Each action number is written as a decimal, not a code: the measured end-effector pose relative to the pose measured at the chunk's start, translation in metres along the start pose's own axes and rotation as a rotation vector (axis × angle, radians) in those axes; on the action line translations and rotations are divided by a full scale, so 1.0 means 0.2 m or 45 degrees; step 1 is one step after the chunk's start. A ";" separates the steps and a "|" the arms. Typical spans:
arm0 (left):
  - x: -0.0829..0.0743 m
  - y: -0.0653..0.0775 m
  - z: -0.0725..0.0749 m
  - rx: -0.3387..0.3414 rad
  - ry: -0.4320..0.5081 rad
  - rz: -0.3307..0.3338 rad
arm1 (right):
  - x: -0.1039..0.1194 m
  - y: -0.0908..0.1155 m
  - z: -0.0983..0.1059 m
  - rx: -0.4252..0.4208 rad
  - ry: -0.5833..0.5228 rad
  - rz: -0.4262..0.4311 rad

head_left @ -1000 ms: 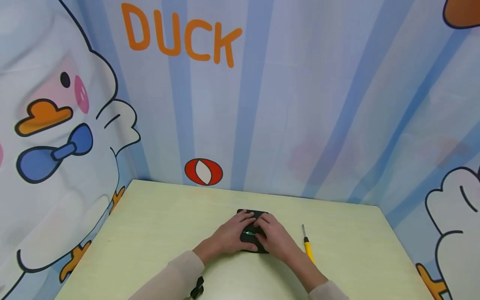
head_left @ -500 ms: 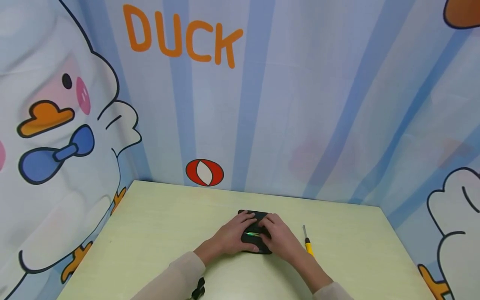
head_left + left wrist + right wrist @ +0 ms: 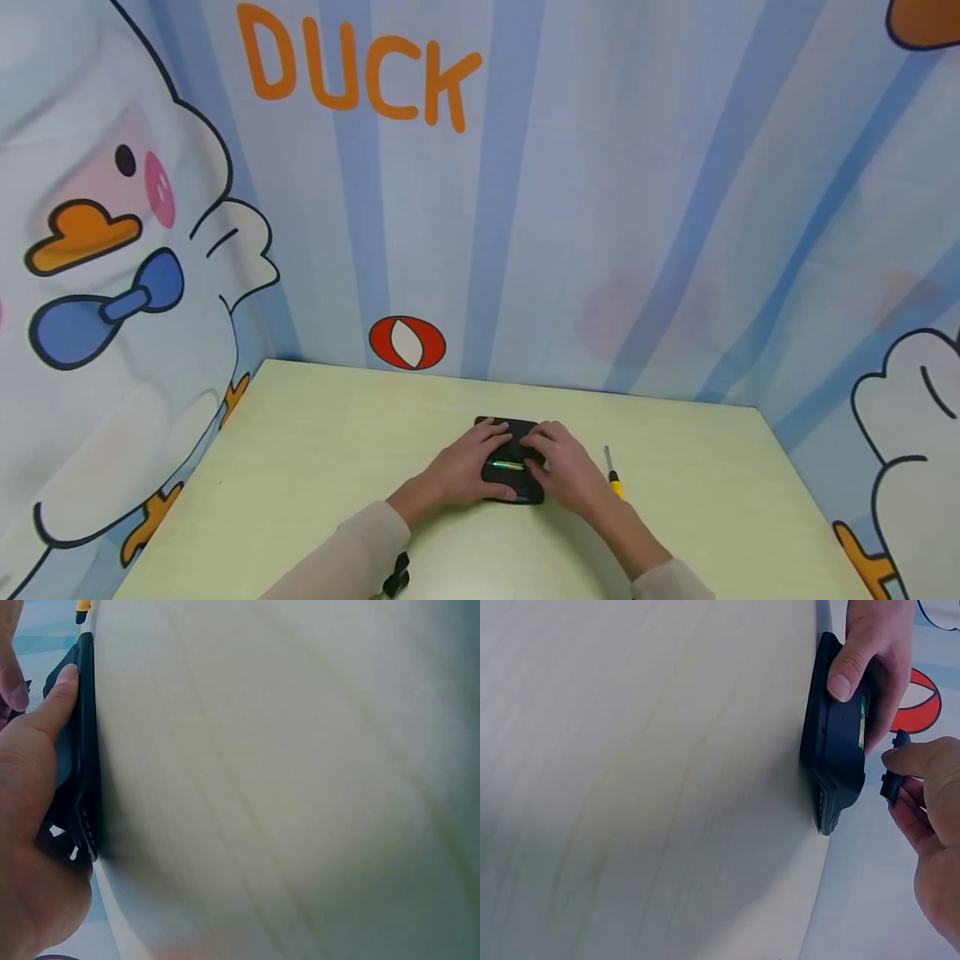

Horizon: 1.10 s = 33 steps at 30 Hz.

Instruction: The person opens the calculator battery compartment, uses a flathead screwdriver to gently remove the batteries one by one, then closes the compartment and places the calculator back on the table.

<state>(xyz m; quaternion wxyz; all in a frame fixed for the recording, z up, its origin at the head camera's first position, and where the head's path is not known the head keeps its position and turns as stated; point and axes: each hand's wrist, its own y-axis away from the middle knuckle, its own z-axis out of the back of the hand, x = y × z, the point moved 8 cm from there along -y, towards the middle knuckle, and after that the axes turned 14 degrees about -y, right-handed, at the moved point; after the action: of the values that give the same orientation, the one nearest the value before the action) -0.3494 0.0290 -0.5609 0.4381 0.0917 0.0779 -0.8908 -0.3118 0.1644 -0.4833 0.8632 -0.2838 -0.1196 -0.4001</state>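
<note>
A black flat device (image 3: 517, 490) lies on the table, its slot facing up with a shiny green battery (image 3: 508, 465) in it. My left hand (image 3: 459, 477) rests on the device's left side, fingers laid fairly straight across the far part and thumb on the near part. Just above its right side, my right hand (image 3: 570, 473) pinches a small black battery cover (image 3: 895, 769) between thumb and fingers. The right wrist view shows a gap between this cover and the device.
A screwdriver (image 3: 612, 477) with a yellow handle lies right of the device, partly hidden by my right arm. The pale table (image 3: 337, 433) ends at a blue striped duck-print curtain (image 3: 570, 208). A black object (image 3: 397, 575) shows beside my left sleeve.
My right hand has drawn a little to the right, off the slot, with the cover in its fingers. More of the green battery shows. The left hand stays on the device.
</note>
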 end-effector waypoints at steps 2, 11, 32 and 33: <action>0.00 0.00 0.00 0.004 0.008 -0.003 | 0.00 0.01 0.01 -0.006 -0.002 0.002; -0.02 -0.01 0.00 0.005 0.014 -0.010 | -0.04 0.03 0.05 -0.025 0.023 0.008; -0.01 0.00 0.02 0.005 0.006 0.006 | -0.12 0.05 0.11 -0.022 -0.009 -0.014; -0.01 0.00 0.02 0.008 0.007 0.008 | -0.12 0.05 0.11 -0.017 -0.006 -0.016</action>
<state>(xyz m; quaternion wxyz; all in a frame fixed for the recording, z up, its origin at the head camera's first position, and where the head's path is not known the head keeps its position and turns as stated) -0.3484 0.0289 -0.5566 0.4404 0.0958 0.0760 -0.8894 -0.3205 0.1973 -0.4804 0.8585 -0.2898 -0.1206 -0.4056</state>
